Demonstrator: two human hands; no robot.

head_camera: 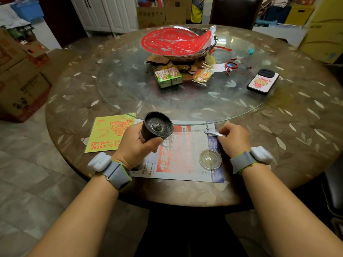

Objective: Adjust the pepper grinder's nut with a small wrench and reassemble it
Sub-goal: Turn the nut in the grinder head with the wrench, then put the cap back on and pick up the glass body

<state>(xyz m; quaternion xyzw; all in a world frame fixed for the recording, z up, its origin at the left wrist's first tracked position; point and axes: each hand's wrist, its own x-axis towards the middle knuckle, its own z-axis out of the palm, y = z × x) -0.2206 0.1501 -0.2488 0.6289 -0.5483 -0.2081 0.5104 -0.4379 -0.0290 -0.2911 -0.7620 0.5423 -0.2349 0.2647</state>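
Black grinder (156,127) gripped upturned in left hand (138,147), nut (157,126) exposed, right hand (234,139) pinching small wrench (213,133) off the newspaper (182,160) on table (278,145); pickup step, next seat wrench on nut.

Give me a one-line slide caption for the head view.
Left hand holds the grinder base-up; right hand pinches the wrench over the flyer, beside a clear lid.

The left hand (136,143) hides the grinder (156,127) body below its rim. The right hand (234,139) covers the wrench (213,132) handle. The nut inside the grinder is too small to make out.
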